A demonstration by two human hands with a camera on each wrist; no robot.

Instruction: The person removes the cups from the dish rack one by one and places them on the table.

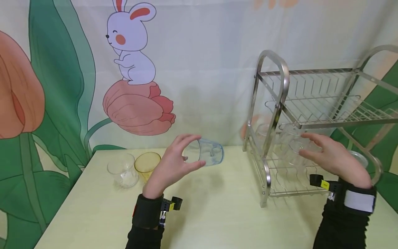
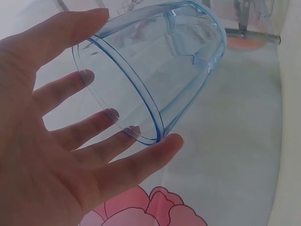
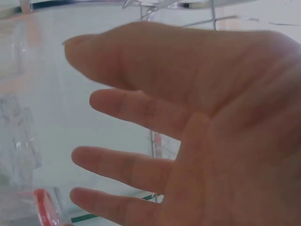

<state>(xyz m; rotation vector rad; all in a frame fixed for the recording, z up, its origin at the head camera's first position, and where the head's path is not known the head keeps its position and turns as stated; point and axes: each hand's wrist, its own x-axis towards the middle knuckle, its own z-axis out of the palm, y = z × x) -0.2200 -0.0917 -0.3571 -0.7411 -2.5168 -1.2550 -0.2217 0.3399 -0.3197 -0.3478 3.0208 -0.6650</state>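
Observation:
My left hand (image 1: 169, 164) grips a clear, blue-tinted drinking glass (image 1: 214, 153) by its rim, above the table. Lying on its side in the air, the glass has its mouth toward the palm and its base pointing right. In the left wrist view, thumb and fingers spread around the rim of the blue glass (image 2: 155, 61). My right hand (image 1: 337, 155) is held at the lower level of a metal dish rack, fingers extended and apart, nothing in them. Clear glasses (image 1: 293, 152) on that lower shelf lie just beyond its fingertips.
The two-tier metal dish rack (image 1: 281, 103) stands on the right of the pale table (image 1: 217, 214). Left of my left hand are a clear glass (image 1: 122, 173) and a yellow glass (image 1: 144, 162), partly hidden by that hand. A printed cloth (image 1: 202, 69) hangs behind.

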